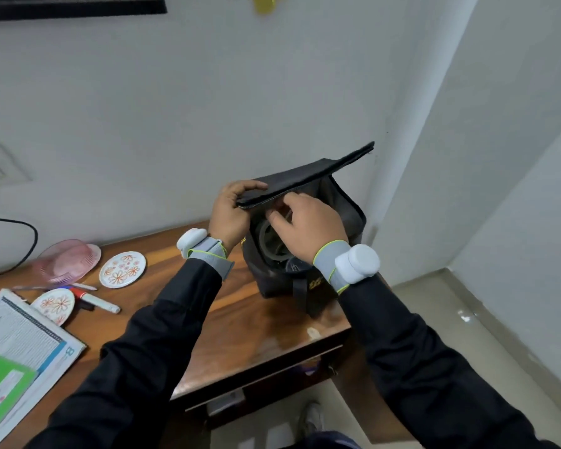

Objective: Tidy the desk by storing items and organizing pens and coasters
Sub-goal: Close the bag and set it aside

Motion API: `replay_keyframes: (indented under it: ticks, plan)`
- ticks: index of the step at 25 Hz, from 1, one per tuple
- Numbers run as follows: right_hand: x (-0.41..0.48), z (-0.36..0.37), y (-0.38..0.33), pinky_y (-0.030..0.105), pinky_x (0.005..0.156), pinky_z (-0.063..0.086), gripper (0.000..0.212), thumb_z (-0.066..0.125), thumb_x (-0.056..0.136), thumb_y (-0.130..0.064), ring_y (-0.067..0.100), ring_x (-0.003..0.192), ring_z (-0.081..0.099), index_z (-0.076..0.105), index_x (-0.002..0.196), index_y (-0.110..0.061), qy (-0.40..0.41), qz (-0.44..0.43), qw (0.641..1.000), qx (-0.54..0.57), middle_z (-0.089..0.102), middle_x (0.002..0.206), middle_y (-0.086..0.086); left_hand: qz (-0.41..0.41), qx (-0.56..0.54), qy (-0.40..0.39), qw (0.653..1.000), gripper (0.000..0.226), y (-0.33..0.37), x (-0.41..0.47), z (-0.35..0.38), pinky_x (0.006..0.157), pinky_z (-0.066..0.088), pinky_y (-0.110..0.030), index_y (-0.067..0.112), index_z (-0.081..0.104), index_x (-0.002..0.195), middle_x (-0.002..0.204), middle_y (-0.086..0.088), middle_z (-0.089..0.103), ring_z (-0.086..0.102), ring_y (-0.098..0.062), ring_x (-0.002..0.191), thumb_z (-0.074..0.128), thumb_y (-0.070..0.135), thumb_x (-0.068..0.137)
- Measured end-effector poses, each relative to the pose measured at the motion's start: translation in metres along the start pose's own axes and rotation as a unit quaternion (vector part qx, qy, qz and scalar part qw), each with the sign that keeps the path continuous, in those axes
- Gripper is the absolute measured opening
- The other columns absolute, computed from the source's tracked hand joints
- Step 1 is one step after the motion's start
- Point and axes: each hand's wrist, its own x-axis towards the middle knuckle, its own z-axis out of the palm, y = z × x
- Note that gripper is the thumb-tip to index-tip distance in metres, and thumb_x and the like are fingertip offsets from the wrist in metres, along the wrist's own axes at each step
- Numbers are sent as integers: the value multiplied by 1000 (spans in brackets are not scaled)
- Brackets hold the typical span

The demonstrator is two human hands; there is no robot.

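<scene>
A black zip bag (344,215) stands on the right end of the wooden desk (240,322), its flap lid raised. My left hand (230,212) grips the zipper edge of the lid. My right hand (308,222) reaches into the bag's mouth, fingers curled at a grey round item (268,238) inside; whether it grips that item I cannot tell. On the desk's left lie two floral coasters (122,269) (55,304) and a white marker pen (94,299) with a red end.
A pink plastic basket (66,260) sits at the back left by a black cable (30,241). Papers and a green booklet (17,354) cover the front left corner. The wall corner stands just behind the bag. The desk's right edge drops to the floor.
</scene>
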Motion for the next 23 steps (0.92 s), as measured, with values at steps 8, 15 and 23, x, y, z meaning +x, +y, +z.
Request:
replay_keyframes:
  ticks: [8, 15, 23]
  plan:
    - [-63, 15, -15, 31, 63, 40, 25, 48, 90, -51, 22, 80, 57, 57, 81, -30, -26, 67, 997, -32, 62, 78, -8, -89, 56, -13, 994, 65, -27, -48, -5, 117, 30, -33, 20, 41, 145, 149, -10, 33, 37, -22, 138, 57, 1, 86]
    - [-43, 11, -35, 28, 61, 36, 23, 48, 89, -49, 20, 73, 55, 58, 81, -30, 23, 29, 999, -33, 63, 74, -10, -123, 2, -21, 992, 62, -40, -46, -12, 92, 52, -29, 11, 36, 141, 130, -12, 53, 59, -19, 109, 52, -11, 85]
    - [39, 33, -18, 31, 68, 46, 15, 48, 91, -37, 19, 83, 58, 61, 86, -30, -33, -30, 999, -32, 62, 90, -8, -181, 87, 36, 979, 55, -67, 10, -14, 88, 50, -38, 20, 30, 145, 108, -7, 59, 62, -26, 96, 47, 12, 94]
